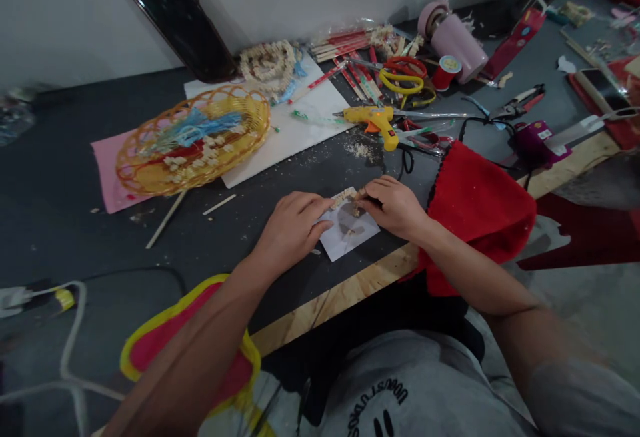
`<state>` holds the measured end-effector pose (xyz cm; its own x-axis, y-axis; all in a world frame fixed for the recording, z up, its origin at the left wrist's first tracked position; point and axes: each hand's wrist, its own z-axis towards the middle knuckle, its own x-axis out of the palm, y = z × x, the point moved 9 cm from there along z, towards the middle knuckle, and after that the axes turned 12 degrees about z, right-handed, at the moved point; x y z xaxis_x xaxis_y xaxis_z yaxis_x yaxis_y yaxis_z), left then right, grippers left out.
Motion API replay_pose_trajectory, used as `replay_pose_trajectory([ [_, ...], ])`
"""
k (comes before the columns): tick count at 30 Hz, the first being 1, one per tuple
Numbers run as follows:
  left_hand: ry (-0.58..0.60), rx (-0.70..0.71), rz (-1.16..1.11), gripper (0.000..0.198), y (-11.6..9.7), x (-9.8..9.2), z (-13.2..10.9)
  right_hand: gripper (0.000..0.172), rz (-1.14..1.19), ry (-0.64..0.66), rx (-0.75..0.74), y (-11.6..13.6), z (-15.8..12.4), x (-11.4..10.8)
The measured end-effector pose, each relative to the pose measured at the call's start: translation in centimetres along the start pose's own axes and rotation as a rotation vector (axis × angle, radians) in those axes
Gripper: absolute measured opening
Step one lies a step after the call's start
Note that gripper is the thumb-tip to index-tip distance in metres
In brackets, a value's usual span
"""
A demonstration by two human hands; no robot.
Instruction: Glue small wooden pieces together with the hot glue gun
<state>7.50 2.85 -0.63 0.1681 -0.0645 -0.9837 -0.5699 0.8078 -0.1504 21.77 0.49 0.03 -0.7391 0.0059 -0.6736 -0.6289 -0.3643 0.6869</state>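
A white paper card (345,245) lies near the table's front edge, with small pale wooden pieces (344,197) set in a curved row along its far side. My left hand (296,229) rests on the card's left edge, thumb and forefinger apart, fingertips beside the left end of the row. At the other end, my right hand (393,205) is closed in a pinch on a small wooden piece (358,196); its fingers partly hide it. Shadow falls across the middle of the card.
Behind the hands lies a yellow glue gun (373,120) with scattered crumbs nearby. A woven basket (260,114) with wooden bits and blue string stands left. Yellow-handled scissors (400,82), a pink bottle (459,47) and red cloth (480,204) are on the right.
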Motion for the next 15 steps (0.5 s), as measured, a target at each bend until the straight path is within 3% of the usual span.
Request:
replay_pose_trajectory([
  [12, -0.01, -0.013, -0.051, 0.033, 0.4, -0.1, -0.1, 0.018, 0.042, -0.036, 0.034, 0.4, 0.1, -1.3],
  [15, -0.014, -0.021, -0.065, 0.031, 0.4, -0.2, -0.1, 0.017, 0.003, 0.039, -0.023, 1.4, 1.2, -1.3],
])
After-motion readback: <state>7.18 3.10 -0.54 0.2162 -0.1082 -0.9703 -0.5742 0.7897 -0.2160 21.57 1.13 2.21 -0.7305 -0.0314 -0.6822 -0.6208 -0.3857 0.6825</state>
